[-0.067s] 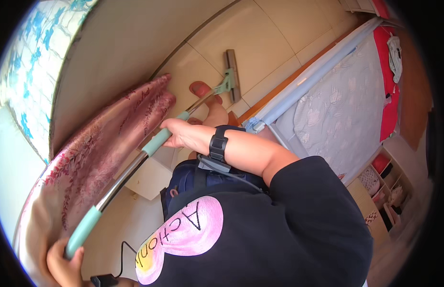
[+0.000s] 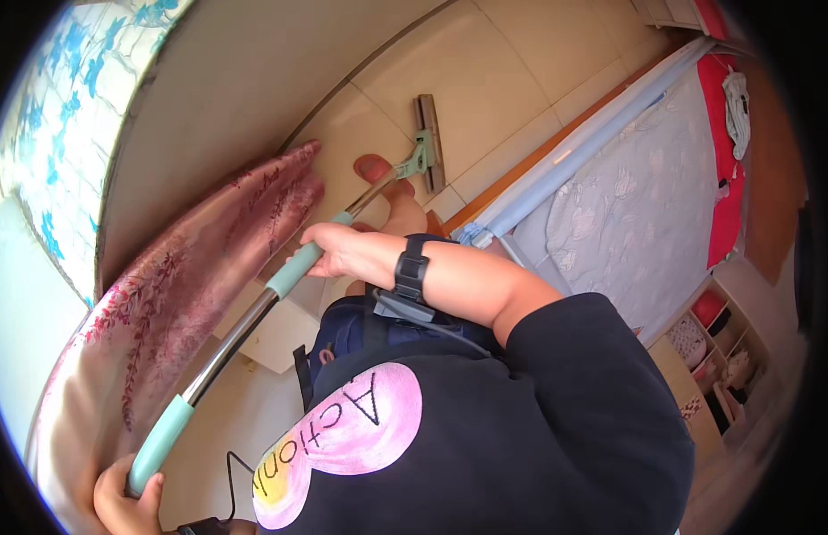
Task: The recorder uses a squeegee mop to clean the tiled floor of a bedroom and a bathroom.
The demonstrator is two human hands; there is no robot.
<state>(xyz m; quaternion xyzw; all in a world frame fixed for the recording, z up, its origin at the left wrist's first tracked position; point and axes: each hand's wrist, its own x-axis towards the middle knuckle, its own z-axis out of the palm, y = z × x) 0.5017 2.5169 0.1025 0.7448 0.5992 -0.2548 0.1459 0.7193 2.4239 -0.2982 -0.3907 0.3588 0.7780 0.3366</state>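
Observation:
A mop (image 2: 231,343) with a metal pole and mint-green grips slants from the lower left up to the floor. My left hand (image 2: 129,499) is wrapped round the grip at its top end, at the lower left. Farther along, my right hand (image 2: 327,250) is closed round the middle green grip, its wrist bearing a black strap (image 2: 411,267). The mop's flat, narrow head (image 2: 429,143), joined by a green bracket, lies at the tiled floor (image 2: 485,62). Close beside it is my foot in a pink slipper (image 2: 372,167).
A pink floral curtain (image 2: 178,276) hangs along the pole's left side, near a pale wall panel (image 2: 254,62). On the right stands a bed with a grey patterned sheet (image 2: 628,196) and wooden edge. Compartmented shelves (image 2: 713,357) hold several items at the lower right.
My left hand and the pole's top end have shifted slightly right. The mop head has moved a little left; both hands keep their hold.

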